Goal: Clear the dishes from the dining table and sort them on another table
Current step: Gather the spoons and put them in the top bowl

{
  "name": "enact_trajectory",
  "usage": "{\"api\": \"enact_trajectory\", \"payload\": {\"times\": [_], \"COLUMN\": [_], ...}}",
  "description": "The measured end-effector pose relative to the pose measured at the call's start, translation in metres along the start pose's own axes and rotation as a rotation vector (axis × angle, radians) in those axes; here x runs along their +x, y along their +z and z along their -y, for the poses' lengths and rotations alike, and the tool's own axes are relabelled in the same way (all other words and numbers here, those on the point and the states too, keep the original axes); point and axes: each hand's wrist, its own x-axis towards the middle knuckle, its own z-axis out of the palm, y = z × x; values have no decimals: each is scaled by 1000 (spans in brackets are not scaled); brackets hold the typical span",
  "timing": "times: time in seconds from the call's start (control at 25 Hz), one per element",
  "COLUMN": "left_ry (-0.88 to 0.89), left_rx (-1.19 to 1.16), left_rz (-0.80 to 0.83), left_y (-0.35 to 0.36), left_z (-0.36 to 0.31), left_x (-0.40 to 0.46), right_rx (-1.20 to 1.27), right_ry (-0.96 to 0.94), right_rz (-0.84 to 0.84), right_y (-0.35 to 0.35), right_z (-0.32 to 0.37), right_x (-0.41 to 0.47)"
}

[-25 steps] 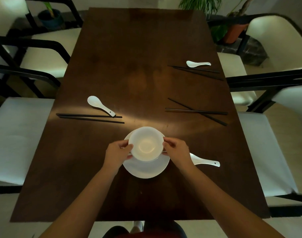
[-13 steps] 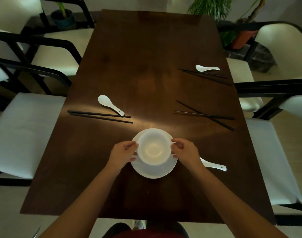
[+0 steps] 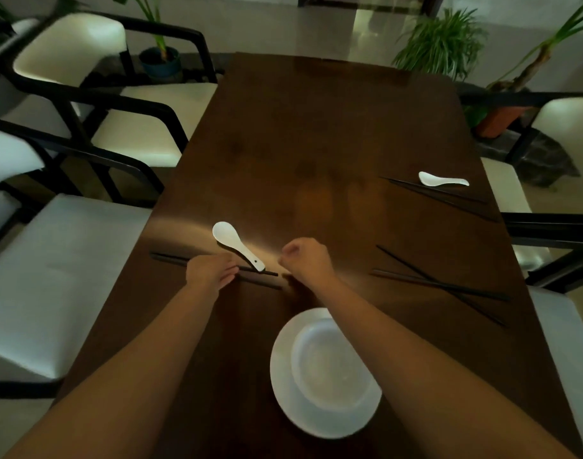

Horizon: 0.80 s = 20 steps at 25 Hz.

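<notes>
A white bowl (image 3: 330,369) sits in a white plate (image 3: 283,392) near the front edge of the dark wooden table (image 3: 316,144), partly under my right forearm. Further in, a white spoon (image 3: 230,240) lies beside a pair of black chopsticks (image 3: 167,258). My left hand (image 3: 210,271) rests on those chopsticks with its fingers closed over them; they still lie on the table. My right hand (image 3: 305,260) hovers just right of the spoon's handle, fingers curled, holding nothing.
A crossed pair of chopsticks (image 3: 442,284) lies at the right. Another spoon (image 3: 439,180) and chopstick pair (image 3: 449,193) lie at the far right. White-cushioned chairs (image 3: 51,276) flank both sides. Potted plants (image 3: 439,44) stand beyond the far end.
Both hands let go of the bowl and reached forward to the left spoon and chopsticks. The view tilted up, so bowl and plate now appear lower.
</notes>
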Motion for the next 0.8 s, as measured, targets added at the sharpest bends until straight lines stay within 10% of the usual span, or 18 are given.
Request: {"api": "enact_trajectory", "payload": {"times": [0.52,0.8], "left_ry": [19,54], "left_rx": [93,-7], "left_rz": [-53,253], "left_y": [26,56], "left_z": [-1,-29], "left_x": [50,-11], "right_rx": [29,379], "right_ry": [-13,-21], "right_rz": [124,26], "right_y": [49,-39], "right_z": [20,10], "right_x": [47,-7]}}
